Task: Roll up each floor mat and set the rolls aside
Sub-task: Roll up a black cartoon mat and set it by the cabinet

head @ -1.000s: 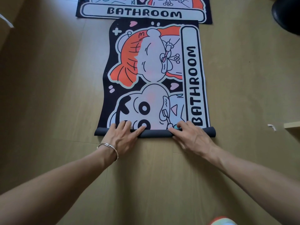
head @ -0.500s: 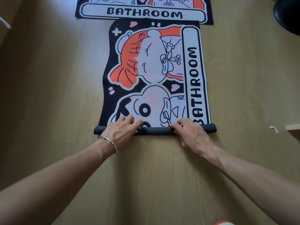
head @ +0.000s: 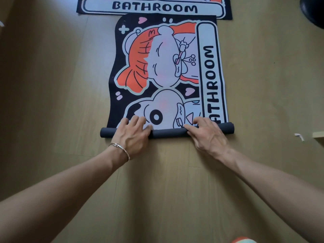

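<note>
Left hand [head: 131, 133]: fingers lay spread, pressing the roll [head: 168, 133].
Right hand [head: 207, 134]: pressed likewise.
Risk: uneven pushing could have skewed the mat [head: 166, 67].

wood floor [head: 52, 85]; black round object [head: 313, 11] top right; white scrap [head: 299, 137] beside pale board edge [head: 318, 134].

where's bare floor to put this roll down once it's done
Bare floor left of the near mat is widest. Right of it is free up to the white scrap and dark object. Ahead is crowded: the far mat meets the near one.
</note>
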The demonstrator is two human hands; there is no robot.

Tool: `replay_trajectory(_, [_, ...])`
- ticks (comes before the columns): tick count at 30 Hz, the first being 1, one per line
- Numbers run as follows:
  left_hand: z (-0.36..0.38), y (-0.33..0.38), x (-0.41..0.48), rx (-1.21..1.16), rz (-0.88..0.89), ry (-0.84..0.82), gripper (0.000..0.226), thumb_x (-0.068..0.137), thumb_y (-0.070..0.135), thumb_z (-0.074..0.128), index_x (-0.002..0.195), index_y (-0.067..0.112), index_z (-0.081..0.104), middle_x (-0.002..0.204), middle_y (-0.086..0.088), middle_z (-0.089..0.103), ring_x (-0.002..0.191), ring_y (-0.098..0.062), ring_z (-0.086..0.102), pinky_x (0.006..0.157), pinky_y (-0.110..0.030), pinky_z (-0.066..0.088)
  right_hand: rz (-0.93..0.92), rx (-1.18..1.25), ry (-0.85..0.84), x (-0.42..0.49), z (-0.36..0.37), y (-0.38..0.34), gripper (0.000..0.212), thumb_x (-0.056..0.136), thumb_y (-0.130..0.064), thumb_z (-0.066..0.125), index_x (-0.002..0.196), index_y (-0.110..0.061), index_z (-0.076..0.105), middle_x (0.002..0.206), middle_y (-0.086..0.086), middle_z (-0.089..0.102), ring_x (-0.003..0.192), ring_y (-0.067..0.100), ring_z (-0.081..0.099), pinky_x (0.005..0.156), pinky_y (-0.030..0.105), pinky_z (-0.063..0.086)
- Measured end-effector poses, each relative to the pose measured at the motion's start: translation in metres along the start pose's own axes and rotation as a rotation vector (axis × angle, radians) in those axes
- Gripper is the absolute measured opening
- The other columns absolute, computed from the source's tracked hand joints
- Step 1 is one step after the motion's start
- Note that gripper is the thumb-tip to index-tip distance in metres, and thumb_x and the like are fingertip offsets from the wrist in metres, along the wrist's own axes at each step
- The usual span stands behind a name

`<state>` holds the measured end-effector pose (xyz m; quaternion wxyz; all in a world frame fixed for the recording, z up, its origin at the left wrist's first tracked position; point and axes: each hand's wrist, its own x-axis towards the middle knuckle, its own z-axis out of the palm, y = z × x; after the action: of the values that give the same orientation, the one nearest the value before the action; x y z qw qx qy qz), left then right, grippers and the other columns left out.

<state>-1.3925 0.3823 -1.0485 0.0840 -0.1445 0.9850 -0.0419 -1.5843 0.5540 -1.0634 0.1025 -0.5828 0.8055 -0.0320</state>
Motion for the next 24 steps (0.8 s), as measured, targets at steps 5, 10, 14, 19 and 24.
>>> replay_trajectory(5, [-0.001,0.005,0.0,-0.096,0.073,0.1,0.055,0.076,0.012,0.028,0.128,0.013,0.045,0.095,-0.01,0.059,0.075,-0.029,0.057,0.057,-0.037,0.046,0.053,0.004,-0.037,0.011,0.0,0.001,0.02,0.092,-0.022,0.056,0.109,-0.013,0.061,0.098,0.015,0.054,0.082,0.031,0.049,0.069,0.04,0.04])
replay_trajectory(10, [0.022,0.03,-0.01,-0.043,0.035,-0.081,0.059,0.084,0.032,0.047,0.137,0.008,0.038,0.129,-0.019,0.052,0.116,-0.035,0.05,0.097,-0.056,0.035,0.044,-0.017,0.0,0.01,0.005,-0.001,0.02,0.091,-0.018,0.056,0.108,-0.01,0.06,0.092,0.012,0.053,0.076,0.028,0.047,0.072,0.043,0.042])
replay_trajectory(14, [0.024,0.032,-0.001,-0.09,-0.019,-0.177,0.067,0.086,0.048,0.029,0.139,0.011,0.045,0.142,-0.014,0.046,0.129,-0.033,0.046,0.105,-0.055,0.018,0.077,-0.054,0.029,0.011,0.002,-0.011,0.035,0.091,-0.021,0.04,0.119,-0.005,0.055,0.102,0.012,0.056,0.088,0.03,0.053,0.092,0.055,0.04])
replay_trajectory(19, [0.017,0.019,0.018,-0.123,-0.041,-0.237,0.073,0.087,0.053,0.007,0.149,0.018,0.023,0.155,-0.007,0.026,0.143,-0.025,0.024,0.114,-0.053,0.01,0.03,-0.069,-0.144,0.006,0.005,-0.047,0.057,0.088,-0.04,0.031,0.133,-0.007,0.041,0.124,0.017,0.055,0.118,0.035,0.052,0.102,0.056,0.036])
replay_trajectory(24, [0.011,0.015,0.036,-0.107,-0.136,-0.214,0.071,0.089,0.054,0.005,0.152,0.019,0.003,0.159,-0.008,0.002,0.147,-0.025,0.003,0.113,-0.057,0.0,0.098,-0.08,-0.316,0.032,0.0,-0.048,0.067,0.099,-0.052,0.016,0.153,-0.014,0.001,0.159,0.01,0.008,0.147,0.029,0.0,0.116,0.049,-0.002])
